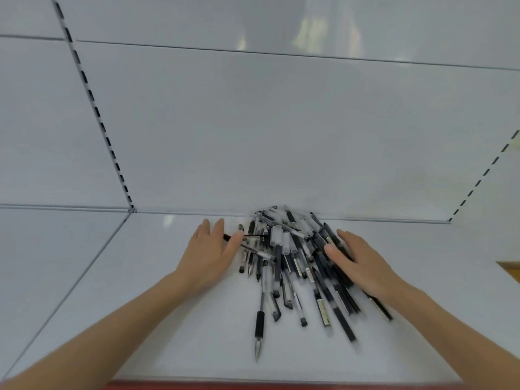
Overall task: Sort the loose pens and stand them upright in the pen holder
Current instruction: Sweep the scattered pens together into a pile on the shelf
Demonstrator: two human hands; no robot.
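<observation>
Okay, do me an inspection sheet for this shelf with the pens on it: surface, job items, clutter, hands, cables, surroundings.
Surface: white glossy shelf, with a red strip along its front edge.
Job's things: pile of pens, black and clear-bodied, crisscrossed against the back panel. One pen with a black grip sticks out toward the front. The pen holder is not in view.
Clutter: nothing seen.
Hands: left hand flat with straight fingers at the pile's left edge. Right hand flat on the pile's right side.
Cables: nothing seen.
Surroundings: slotted upright on the left, another on the right. A brown patch at the right edge can't be identified.
</observation>
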